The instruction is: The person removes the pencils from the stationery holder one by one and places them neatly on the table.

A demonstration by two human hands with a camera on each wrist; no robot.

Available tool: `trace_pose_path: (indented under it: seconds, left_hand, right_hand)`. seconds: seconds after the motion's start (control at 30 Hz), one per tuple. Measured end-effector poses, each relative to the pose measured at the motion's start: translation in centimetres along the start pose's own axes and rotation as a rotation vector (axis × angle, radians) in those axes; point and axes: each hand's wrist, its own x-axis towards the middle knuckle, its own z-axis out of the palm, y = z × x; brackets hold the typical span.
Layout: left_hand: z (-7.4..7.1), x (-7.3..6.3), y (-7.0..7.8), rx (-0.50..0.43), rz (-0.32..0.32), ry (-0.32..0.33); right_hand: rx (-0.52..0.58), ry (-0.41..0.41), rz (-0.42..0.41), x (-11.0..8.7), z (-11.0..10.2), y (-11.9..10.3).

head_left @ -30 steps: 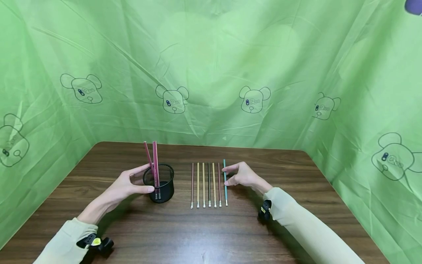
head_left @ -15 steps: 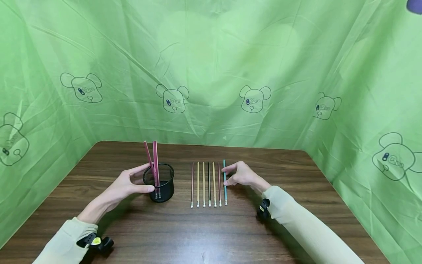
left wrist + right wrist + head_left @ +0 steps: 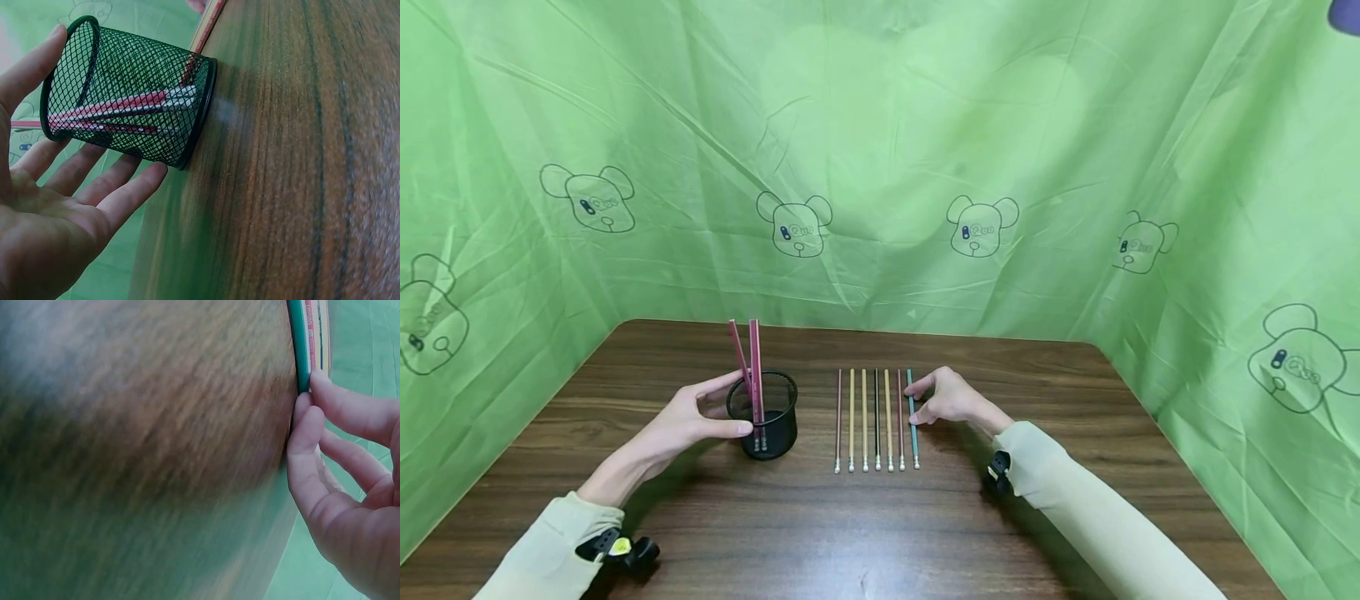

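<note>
A black mesh pencil cup [image 3: 781, 432] stands upright on the table, with a few dark pink pencils [image 3: 756, 354] leaning inside it. My left hand [image 3: 688, 421] holds the cup from its left side, thumb at the rim and fingers around the mesh, as the left wrist view [image 3: 125, 194] also shows. To the right, my right hand [image 3: 951, 396] pinches a teal pencil [image 3: 914, 442] lying flat. That pencil is the rightmost of a row with a black pencil [image 3: 877, 417], several yellow ones [image 3: 864, 417] and dark red ones [image 3: 838, 417], eraser ends towards me.
The brown wooden table [image 3: 775, 525] ends at a far edge in front of a green cloth backdrop [image 3: 880, 167] printed with bear outlines. Black wrist-worn cameras [image 3: 998, 475] sit on both sleeves.
The teal pencil has slid slightly towards me, so its far end is now about level with the row. My left hand and the cup have stayed still.
</note>
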Motion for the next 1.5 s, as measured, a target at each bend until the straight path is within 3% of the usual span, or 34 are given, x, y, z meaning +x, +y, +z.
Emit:
trace_pose_path:
  seconds: [0.8,1.23,1.5]
  left_hand:
    - [0.09,0.02,0.12,-0.029,0.002,-0.007]
    - [0.11,-0.12,0.19,0.012,-0.01,0.006]
    - [0.07,-0.13,0.19,0.038,-0.005,0.01]
  right_hand:
    - [-0.049,0.014,-0.024,-0.03,-0.11,0.48]
    - [0.084,0.022,-0.035,-0.53,-0.43,0.76]
    - [0.103,0.007,-0.034,-0.64,-0.74,0.14]
